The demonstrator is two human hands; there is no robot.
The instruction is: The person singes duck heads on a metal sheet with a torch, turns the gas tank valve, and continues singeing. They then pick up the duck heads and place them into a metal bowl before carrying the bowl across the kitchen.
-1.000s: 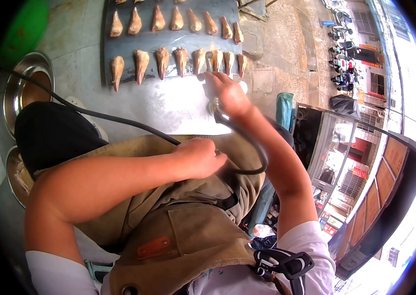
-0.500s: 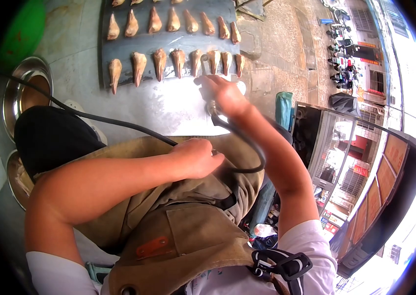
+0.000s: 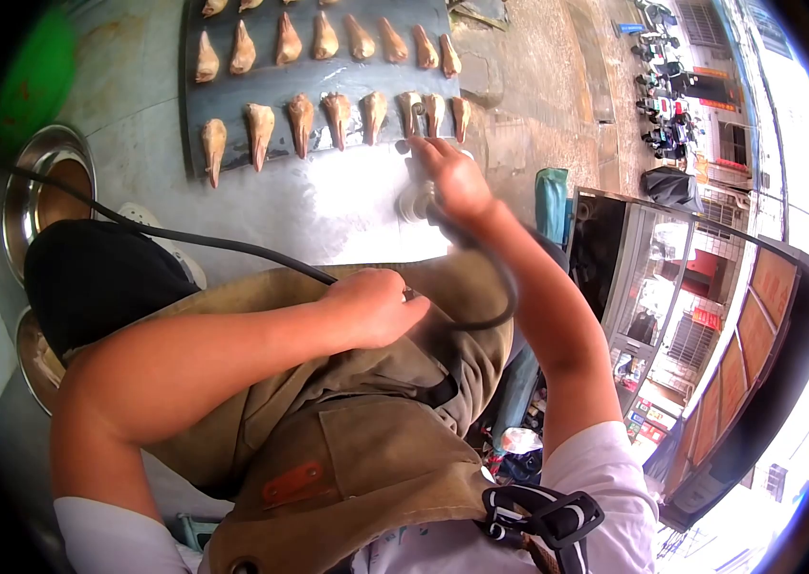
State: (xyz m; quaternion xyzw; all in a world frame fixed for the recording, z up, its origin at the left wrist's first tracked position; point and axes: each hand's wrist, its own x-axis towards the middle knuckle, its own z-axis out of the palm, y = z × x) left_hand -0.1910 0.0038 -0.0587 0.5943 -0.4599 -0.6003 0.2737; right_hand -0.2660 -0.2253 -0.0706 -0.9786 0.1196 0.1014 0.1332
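Note:
My left hand (image 3: 374,308) is closed around a black hose (image 3: 232,244) above my apron-covered lap. Farther forward, my right hand (image 3: 460,182) grips a metal torch (image 3: 416,201) attached to the hose, partly blurred. The torch's tip is over the near row of pale meat pieces, close to one piece (image 3: 410,113) toward the row's right end. These pieces lie in rows on a dark board (image 3: 314,84), their narrow ends toward me in the near row. Whether a flame comes out cannot be made out.
Two metal bowls (image 3: 89,158) stand at the left, one partly hidden by my dark-clad knee. A green container (image 3: 46,72) is at the upper left. On the right are a glass-fronted cabinet (image 3: 648,297), a teal bundle (image 3: 551,203) and parked scooters (image 3: 667,105).
My right hand has moved slightly right with the torch, whose tip is now over a piece farther right in the near row. The whole view has shifted a little.

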